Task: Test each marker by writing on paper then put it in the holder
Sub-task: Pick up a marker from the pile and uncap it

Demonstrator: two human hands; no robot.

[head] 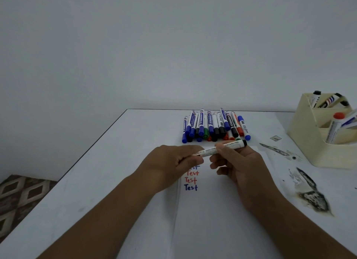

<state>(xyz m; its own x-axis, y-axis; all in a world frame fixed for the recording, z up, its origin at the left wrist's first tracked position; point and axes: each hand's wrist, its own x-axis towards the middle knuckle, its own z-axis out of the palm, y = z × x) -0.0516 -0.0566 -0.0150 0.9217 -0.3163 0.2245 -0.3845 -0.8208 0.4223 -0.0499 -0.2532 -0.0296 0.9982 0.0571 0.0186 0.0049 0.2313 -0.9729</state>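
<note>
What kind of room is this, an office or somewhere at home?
Probably a home room used as a workspace: a plain white table against a bare wall, a patterned rug on the floor, and a cream desk organizer holding markers.

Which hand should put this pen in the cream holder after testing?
Probably the right hand. Its fingers already grip the marker, and the holder stands on the right. The left hand would have to cross over.
</note>
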